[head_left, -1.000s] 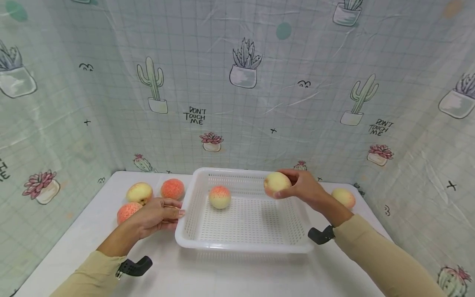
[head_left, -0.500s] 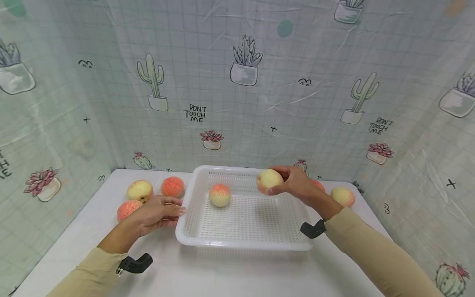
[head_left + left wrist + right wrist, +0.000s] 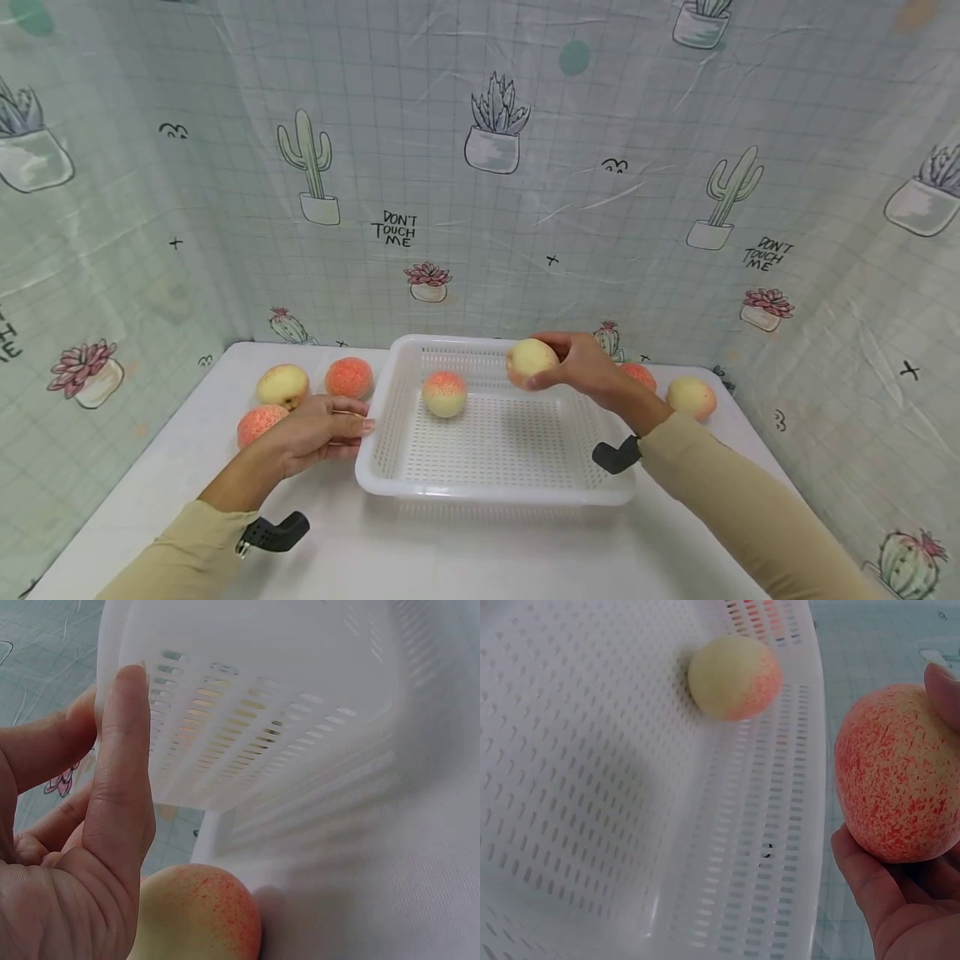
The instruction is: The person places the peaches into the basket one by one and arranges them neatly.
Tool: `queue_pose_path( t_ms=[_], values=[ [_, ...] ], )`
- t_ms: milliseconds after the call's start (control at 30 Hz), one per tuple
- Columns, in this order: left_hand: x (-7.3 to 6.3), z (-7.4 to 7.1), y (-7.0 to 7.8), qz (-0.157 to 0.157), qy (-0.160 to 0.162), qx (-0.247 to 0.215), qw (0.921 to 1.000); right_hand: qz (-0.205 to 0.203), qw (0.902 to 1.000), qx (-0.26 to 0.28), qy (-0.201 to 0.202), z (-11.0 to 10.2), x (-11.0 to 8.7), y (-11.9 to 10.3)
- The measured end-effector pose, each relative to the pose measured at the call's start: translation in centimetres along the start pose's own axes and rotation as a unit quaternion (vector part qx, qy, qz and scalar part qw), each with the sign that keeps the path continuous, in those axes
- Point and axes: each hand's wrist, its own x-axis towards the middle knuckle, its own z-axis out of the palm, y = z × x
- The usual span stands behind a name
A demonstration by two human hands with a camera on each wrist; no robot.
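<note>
A white perforated plastic basket (image 3: 495,495) stands in the middle of the table, slightly raised at its left side in the left wrist view. My left hand (image 3: 315,433) grips the basket's left rim between thumb and fingers. My right hand (image 3: 592,367) holds a yellow and red peach (image 3: 531,364) over the back part of the basket, thumb on its near side. The red-speckled side of that held peach (image 3: 896,776) shows in the right wrist view. Inside the basket, toward the back left, lies another peach (image 3: 444,394).
Left of the basket lie a yellow peach (image 3: 282,386) and two red ones, one farther back (image 3: 348,378) and one beside my left forearm. On the right are a red peach (image 3: 639,377), partly hidden by my arm, and a yellowish peach (image 3: 692,397). A patterned curtain (image 3: 480,208) surrounds the table.
My right hand has carried the peach leftward, farther in over the basket. The red peach behind my right arm has come into sight. My left hand stays on the rim.
</note>
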Motion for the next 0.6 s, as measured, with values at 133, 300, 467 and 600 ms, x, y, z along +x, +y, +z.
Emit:
queue_pose_path(
  t_ms=[133,300,467,600],
  values=[
    [0.0,0.0,0.0,0.000,0.001,-0.002,1.0000,0.002,1.0000,-0.007,-0.002,0.3,0.2,-0.2],
    [0.0,0.0,0.0,0.001,-0.001,-0.005,1.0000,-0.002,1.0000,-0.002,-0.006,0.5,0.6,0.0],
    [-0.1,0.0,0.0,0.001,0.001,-0.004,1.0000,-0.005,0.9999,-0.006,-0.012,0.8,1.0,0.1],
    [0.0,0.0,0.0,0.001,0.002,-0.003,1.0000,-0.009,0.9998,-0.008,-0.014,1.1,1.1,0.0]
  ],
)
